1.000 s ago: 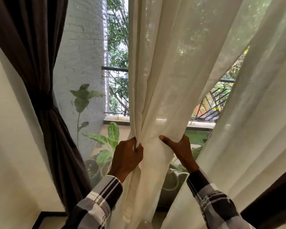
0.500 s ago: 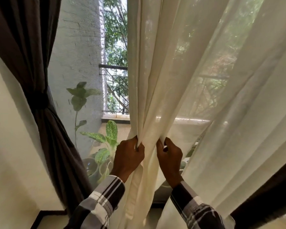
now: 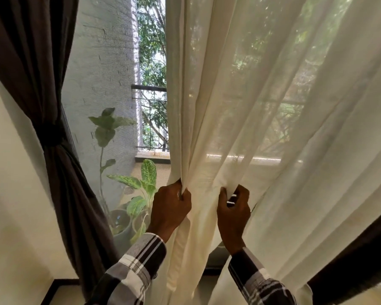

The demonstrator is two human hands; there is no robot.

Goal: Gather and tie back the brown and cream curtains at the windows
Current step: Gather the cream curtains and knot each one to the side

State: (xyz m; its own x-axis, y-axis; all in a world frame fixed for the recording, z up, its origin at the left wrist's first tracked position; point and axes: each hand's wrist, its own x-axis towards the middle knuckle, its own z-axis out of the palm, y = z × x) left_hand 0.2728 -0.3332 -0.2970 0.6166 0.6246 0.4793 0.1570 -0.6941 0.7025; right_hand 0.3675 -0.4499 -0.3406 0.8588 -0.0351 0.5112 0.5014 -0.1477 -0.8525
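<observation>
Left hand [image 3: 171, 208] clenched on cream curtain [image 3: 240, 106] edge, right hand [image 3: 233, 211] pinching next fold; gather pleats evenly leftward.

Potted plants [image 3: 141, 194] stand outside before a black railing [image 3: 152, 119].

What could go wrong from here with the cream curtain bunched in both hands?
1. The left hand and right hand grip only part of the cream curtain; loose folds to the right could likely slip out of the bundle.
2. No tie for it is visible, unlike the brown curtain, already cinched, so freeing a hand to fetch one may let the gather spread.
</observation>
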